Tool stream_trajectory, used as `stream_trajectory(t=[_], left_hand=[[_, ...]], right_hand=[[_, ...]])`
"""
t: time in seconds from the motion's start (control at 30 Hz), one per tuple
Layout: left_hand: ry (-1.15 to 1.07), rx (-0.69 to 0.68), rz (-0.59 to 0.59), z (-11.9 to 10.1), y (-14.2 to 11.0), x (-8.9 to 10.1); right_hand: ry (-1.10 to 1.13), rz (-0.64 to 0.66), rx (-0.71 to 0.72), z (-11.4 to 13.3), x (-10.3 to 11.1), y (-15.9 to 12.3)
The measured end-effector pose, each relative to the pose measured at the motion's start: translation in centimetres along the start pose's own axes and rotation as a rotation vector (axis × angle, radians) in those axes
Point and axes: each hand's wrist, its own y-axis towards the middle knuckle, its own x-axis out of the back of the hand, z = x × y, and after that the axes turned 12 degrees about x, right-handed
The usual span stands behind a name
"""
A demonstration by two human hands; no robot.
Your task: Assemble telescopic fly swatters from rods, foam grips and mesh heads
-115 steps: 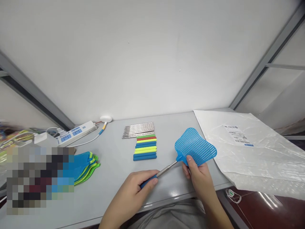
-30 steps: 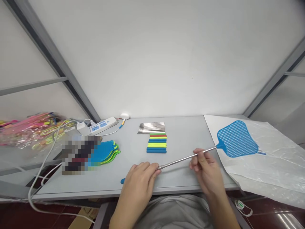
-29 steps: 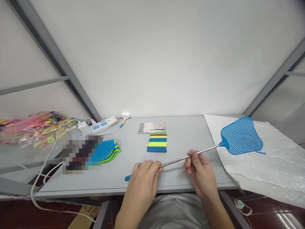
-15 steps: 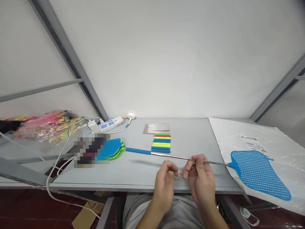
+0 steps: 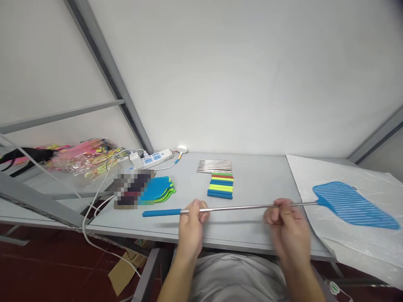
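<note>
A fly swatter point(image 5: 239, 208) with a thin metal rod, a blue grip at its left end and a blue mesh head at its right spans the space above the table. My left hand point(image 5: 191, 226) is closed round the rod just right of the blue grip. Farther along, nearer the mesh head, my right hand point(image 5: 290, 228) pinches the same rod; it is somewhat blurred. Behind the rod lie a row of coloured grips point(image 5: 221, 186) in blue, yellow, red and green, and a row of metal rods point(image 5: 214, 166).
Blue and green swatter heads point(image 5: 157, 188) are stacked at the left, partly pixelated. Behind them stand a power strip point(image 5: 157, 158) with cables and bagged colourful items point(image 5: 85, 157). White plastic sheeting point(image 5: 330, 176) covers the table's right end.
My left hand has moved left and taken hold of the rod beside the blue grip. The right hand and the swatter's head have shifted right; the grip end has come lower and left.
</note>
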Motion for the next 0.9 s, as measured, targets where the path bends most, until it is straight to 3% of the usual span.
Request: stream_trajectory(t=[0.23,0.43,0.57,0.73,0.83,0.9], left_hand=[[-0.087,-0.087,-0.052,-2.6,0.6,2.2],[-0.228,-0.152,-0.139,-3.5,0.8,2.7],[-0.24,-0.095,-0.176,-2.1,0.5,1.6],[-0.031,0.063,0.021,0.4,-0.7,-1.0],[0.057,0.113,0.133,1.6,-1.4,-2.2],[0.079,0.133,0.14,2.2,-1.6,-2.5]], right_hand=[[0.135,-0.239,0.092,3.7,4.0,3.9],[0.22,-0.287,0.038,2.8,3.3,4.1],[0.159,-0.163,-0.127,0.4,0.6,1.7],[0.141,0.052,-0.276,-1.5,-2.7,-2.2],[0.134,0.121,-0.32,-2.0,-3.4,-3.3],[0.127,0.138,-0.318,-2.3,-3.3,-3.4]])
